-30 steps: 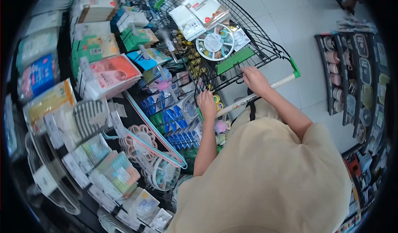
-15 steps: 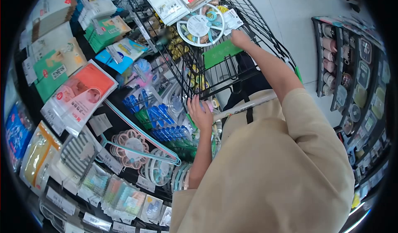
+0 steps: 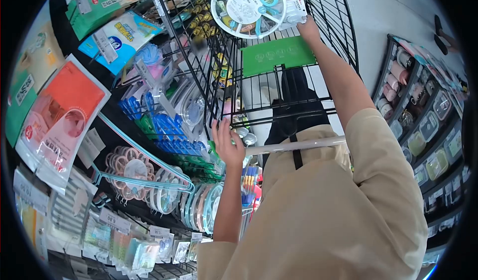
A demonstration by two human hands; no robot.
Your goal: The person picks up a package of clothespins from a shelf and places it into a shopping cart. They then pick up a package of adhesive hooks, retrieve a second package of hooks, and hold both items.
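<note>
My right hand (image 3: 309, 32) reaches into the black wire shopping cart (image 3: 343, 31), its fingers closed at the edge of a small clear pack with a white card (image 3: 295, 10). Beside that pack lies a round white clip hanger (image 3: 244, 7) with blue hooks and pegs, in packaging. Below it is a green plastic panel (image 3: 276, 56) on the cart. My left hand (image 3: 230, 144) rests at the left end of the cart's pale handle bar (image 3: 298, 144), fingers stretched out and apart near the wire rim.
A shelf wall on the left holds a red-and-white packet (image 3: 67, 115), a blue packet (image 3: 117, 41), round pink hangers (image 3: 134, 169) and blue clips (image 3: 174, 125). On the right stands a rack of cups and boxes (image 3: 423, 111). Another person's foot (image 3: 439, 26) shows at upper right.
The view has shifted, so the cart's contents sit higher in the picture and the shelf goods farther left. My right hand stays at the small pack, my left hand at the handle.
</note>
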